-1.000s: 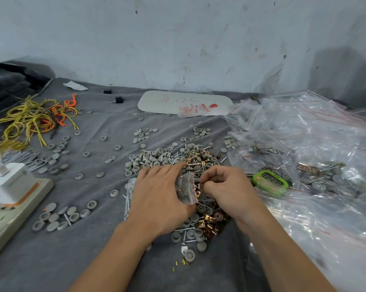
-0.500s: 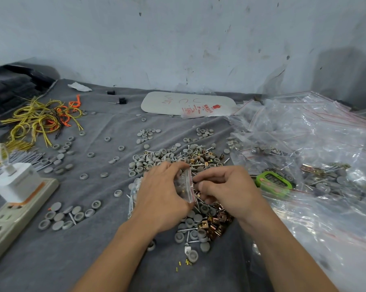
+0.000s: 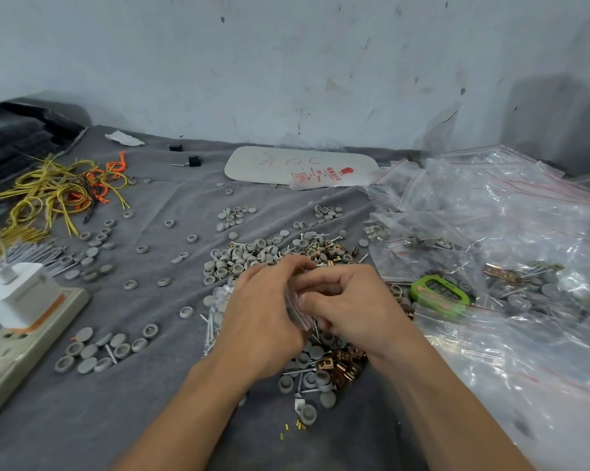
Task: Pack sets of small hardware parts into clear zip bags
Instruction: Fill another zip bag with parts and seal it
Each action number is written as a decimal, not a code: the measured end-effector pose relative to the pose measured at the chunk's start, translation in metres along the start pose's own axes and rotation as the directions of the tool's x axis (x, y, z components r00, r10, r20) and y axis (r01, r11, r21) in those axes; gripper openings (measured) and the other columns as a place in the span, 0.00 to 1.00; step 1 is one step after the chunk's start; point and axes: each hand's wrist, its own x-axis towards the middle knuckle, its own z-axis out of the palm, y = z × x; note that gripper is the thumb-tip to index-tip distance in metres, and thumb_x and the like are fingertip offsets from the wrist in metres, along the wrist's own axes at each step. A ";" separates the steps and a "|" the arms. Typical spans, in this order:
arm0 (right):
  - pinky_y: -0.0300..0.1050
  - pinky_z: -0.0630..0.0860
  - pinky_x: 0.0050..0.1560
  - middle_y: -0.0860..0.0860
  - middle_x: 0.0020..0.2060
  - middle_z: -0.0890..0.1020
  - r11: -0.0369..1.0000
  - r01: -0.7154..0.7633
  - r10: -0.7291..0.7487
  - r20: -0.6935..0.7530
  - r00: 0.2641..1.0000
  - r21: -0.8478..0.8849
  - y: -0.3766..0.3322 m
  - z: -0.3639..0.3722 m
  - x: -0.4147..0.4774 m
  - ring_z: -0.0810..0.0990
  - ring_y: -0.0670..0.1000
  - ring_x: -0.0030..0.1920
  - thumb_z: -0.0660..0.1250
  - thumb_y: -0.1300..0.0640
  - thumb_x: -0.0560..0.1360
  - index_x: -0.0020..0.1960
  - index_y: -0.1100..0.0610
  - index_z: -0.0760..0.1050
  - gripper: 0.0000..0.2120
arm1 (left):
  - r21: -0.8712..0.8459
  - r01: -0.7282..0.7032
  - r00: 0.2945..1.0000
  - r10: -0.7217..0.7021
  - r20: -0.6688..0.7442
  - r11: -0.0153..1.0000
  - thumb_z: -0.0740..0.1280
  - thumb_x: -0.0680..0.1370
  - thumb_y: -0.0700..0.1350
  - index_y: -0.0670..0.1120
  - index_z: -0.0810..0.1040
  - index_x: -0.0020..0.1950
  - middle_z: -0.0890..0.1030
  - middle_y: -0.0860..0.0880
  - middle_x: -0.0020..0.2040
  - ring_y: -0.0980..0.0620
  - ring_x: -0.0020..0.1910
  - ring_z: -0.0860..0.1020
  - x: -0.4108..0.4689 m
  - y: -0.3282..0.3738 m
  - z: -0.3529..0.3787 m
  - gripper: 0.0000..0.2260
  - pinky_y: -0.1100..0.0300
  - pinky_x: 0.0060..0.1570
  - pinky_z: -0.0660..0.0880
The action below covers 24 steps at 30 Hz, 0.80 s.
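Just between the fingers (image 3: 322,300): zip bag (image 3: 299,316).

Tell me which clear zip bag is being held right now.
The small zip bag held between the left hand and right hand; the other bags lie heaped at the right.

Red "5 mm" on a printed bag (image 3: 315,176); other print illegible

I'm sitting in a packing workshop — grey caps (image 3: 239,258), screws (image 3: 209,329) and copper clips (image 3: 346,367) are lying heaped on a cloth-covered bench (image 3: 134,409) beside piled zip bags (image 3: 490,205).
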 end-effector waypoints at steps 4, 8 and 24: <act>0.43 0.80 0.46 0.43 0.39 0.88 0.948 0.075 -0.074 0.014 0.997 -0.311 0.000 0.009 0.010 0.85 0.42 0.40 0.69 0.61 0.76 0.48 0.50 0.87 0.10 | -0.117 0.027 0.999 -0.031 -0.033 0.993 0.75 0.65 0.45 0.64 0.70 0.67 0.79 0.64 0.54 0.70 0.56 0.71 -0.003 0.001 -0.001 0.33 0.69 0.62 0.64; 0.51 0.80 0.52 0.45 0.40 0.87 0.867 0.131 -0.092 0.103 0.990 -0.481 -0.004 0.011 0.015 0.85 0.46 0.43 0.66 0.58 0.78 0.49 0.50 0.86 0.10 | -0.208 0.032 0.997 -0.045 -0.059 0.978 0.75 0.66 0.39 0.66 0.68 0.69 0.79 0.62 0.57 0.60 0.59 0.77 -0.004 0.000 -0.003 0.38 0.57 0.59 0.75; 0.39 0.76 0.43 0.41 0.38 0.83 0.617 -0.188 0.022 -0.222 0.975 -0.765 0.001 -0.020 -0.009 0.81 0.46 0.42 0.73 0.50 0.76 0.49 0.43 0.87 0.04 | -0.334 0.211 0.974 -0.227 -0.009 0.919 0.70 0.63 0.54 0.69 0.72 0.63 0.78 0.72 0.56 0.67 0.48 0.79 -0.003 -0.003 -0.004 0.29 0.57 0.46 0.79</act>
